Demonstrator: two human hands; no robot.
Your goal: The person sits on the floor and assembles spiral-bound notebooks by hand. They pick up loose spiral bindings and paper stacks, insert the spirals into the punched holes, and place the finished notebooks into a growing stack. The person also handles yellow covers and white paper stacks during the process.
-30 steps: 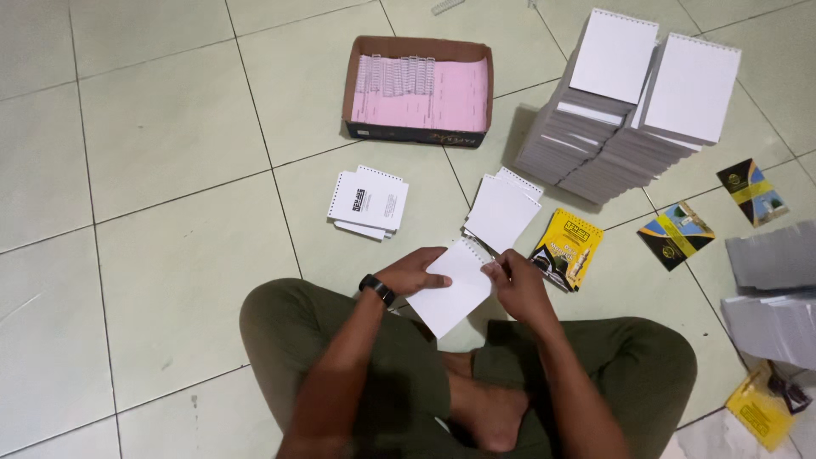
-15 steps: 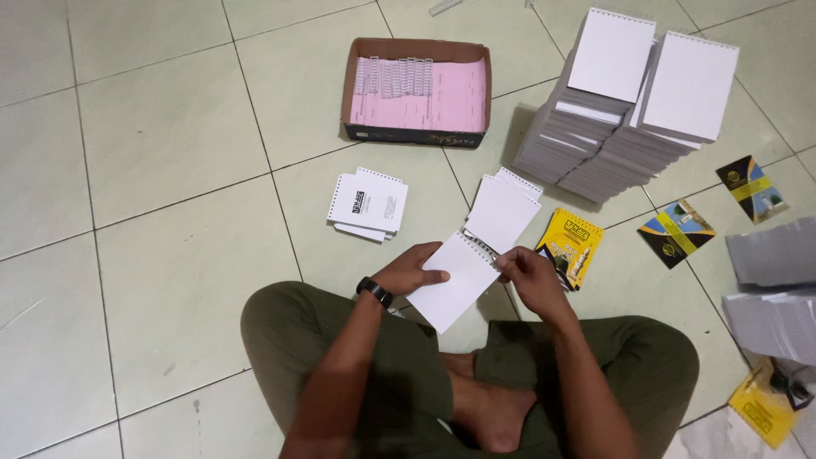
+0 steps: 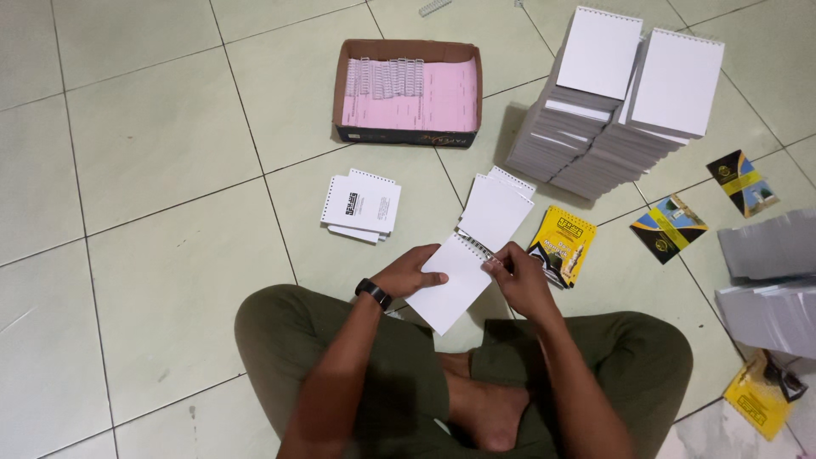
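An open brown cardboard box (image 3: 408, 136) with pink lining stood on the floor; a rectangular yellow-and-black printed cover (image 3: 563, 245) lay beside the hands; two black-yellow covers (image 3: 669, 228) lay right

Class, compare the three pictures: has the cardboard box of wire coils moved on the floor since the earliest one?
No. The cardboard box keeps its place against the floor tile lines, beside the tall notepad stacks.

- Floor (image 3: 153, 136): pale greenish-white square tiles w/ dark grout lines running diagonal across view.
- Tiles glossy, soft even light from above, no hard shadows.
- Faint scuffs & small marks on tiles at lower left.
- Bottom right corner: diff. surface, whitish marbled patch (image 3: 722, 438).
- No walls, windows or furniture in view; only floor.
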